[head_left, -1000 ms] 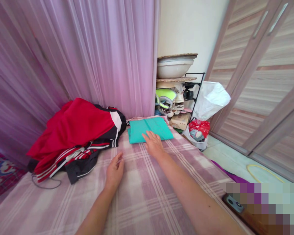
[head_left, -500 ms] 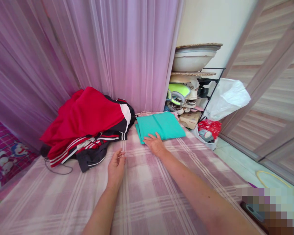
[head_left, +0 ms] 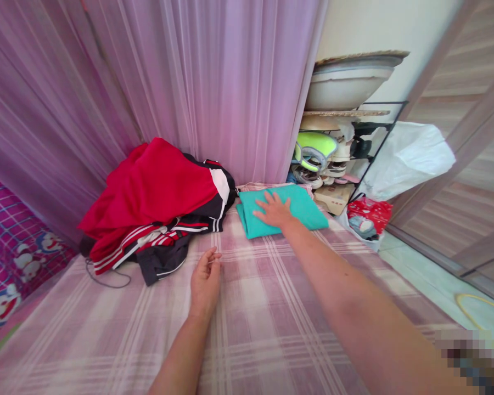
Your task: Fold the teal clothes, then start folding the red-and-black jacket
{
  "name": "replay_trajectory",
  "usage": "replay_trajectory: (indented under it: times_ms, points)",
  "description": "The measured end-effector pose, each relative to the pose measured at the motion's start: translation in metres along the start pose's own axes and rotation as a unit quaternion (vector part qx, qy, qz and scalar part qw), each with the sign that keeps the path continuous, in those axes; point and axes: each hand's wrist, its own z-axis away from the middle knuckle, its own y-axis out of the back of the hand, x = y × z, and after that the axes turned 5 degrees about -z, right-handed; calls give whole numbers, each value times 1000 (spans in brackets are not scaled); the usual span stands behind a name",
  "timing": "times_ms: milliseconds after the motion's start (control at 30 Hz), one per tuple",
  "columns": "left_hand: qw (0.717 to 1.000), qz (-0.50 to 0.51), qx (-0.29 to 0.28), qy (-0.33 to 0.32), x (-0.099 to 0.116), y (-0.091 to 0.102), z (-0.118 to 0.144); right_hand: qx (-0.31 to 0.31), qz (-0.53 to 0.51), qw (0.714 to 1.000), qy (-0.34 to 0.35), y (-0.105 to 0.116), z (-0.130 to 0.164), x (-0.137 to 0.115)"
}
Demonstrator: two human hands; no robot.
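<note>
A folded teal cloth (head_left: 304,211) lies at the far side of the plaid bedsheet (head_left: 247,307). My right hand (head_left: 275,210) rests flat on top of it with the fingers spread. Nearer to me, my left hand (head_left: 206,280) is on the sheet with its side down, fingers loosely curled and apart, holding nothing. To the left of both hands is a crumpled heap of clothes: a red garment (head_left: 156,181) with black, white and striped parts, and a dark piece (head_left: 164,262) at its front edge.
A purple curtain (head_left: 214,82) hangs behind the bed. At the right back stands a rack with shoes, a lime visor (head_left: 321,142) and a large white basin (head_left: 349,88). White (head_left: 411,156) and red bags (head_left: 370,211) are beside it. A cartoon-patterned cloth (head_left: 12,258) is at the left.
My right hand has moved from the near left edge of the teal cloth onto its top, fingers now spread. My left hand looks much the same. The whole view has shifted slightly.
</note>
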Motion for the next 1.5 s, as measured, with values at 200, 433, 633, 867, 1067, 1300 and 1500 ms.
replay_trajectory:
  times_ms: [200,433,633,867,1067,1300,1500]
  points:
    - [1000,8,4,-7,5,1,2,-128,28,991,10,-17,5,-3]
    - [1000,25,6,-5,4,0,4,-43,-25,999,7,-10,-19,-31]
    - [1000,20,3,-2,6,0,5,-144,-52,988,-14,-18,-32,-24]
    - [1000,12,2,-5,6,1,4,-12,-82,987,-134,-10,-11,48]
    - [1000,15,3,2,4,-2,2,150,-190,970,-38,-26,12,53]
    - [1000,20,6,9,4,-1,0,308,-239,919,63,-72,92,-1]
    - [999,37,2,16,4,0,-4,289,-423,857,-55,-74,131,-36]
